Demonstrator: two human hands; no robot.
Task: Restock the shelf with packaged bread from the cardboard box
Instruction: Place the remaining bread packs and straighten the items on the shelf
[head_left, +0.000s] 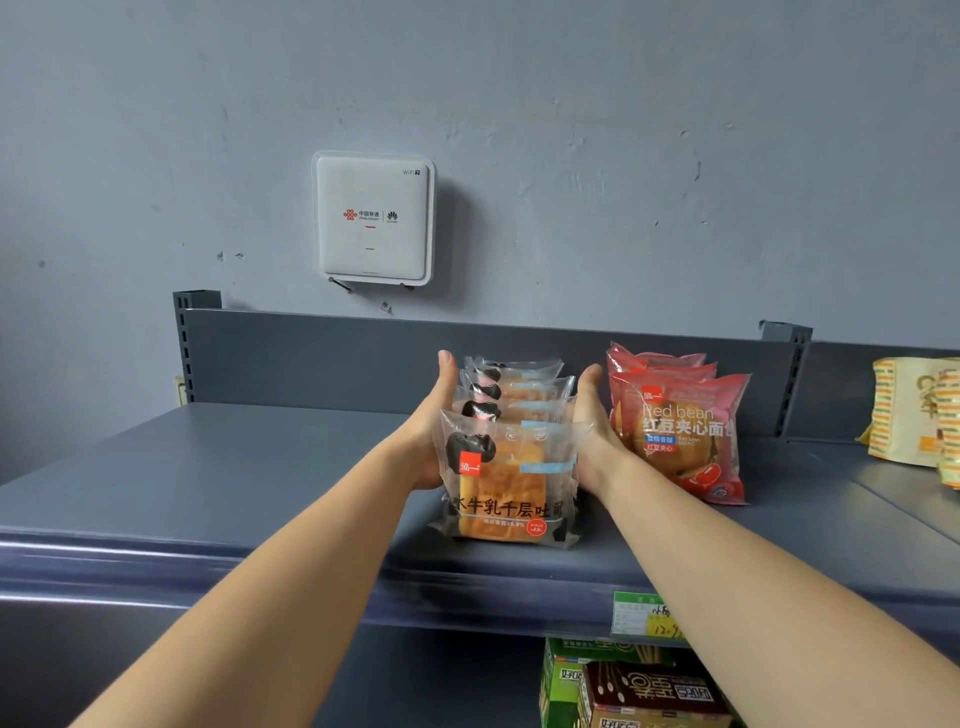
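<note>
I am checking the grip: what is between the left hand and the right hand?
In the head view, a row of clear toast packs stands between the left hand and the right hand, which press its sides.

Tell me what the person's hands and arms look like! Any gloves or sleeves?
No gloves and no sleeves in view. The left hand and the right hand are bare, and so are the arms as far as the picture shows. I see no watch, bracelet or ring on them.

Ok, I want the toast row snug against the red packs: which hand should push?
Probably left: left hand lies flat on the toast row, opposite the red packs; right hand fills the gap between them.
</note>
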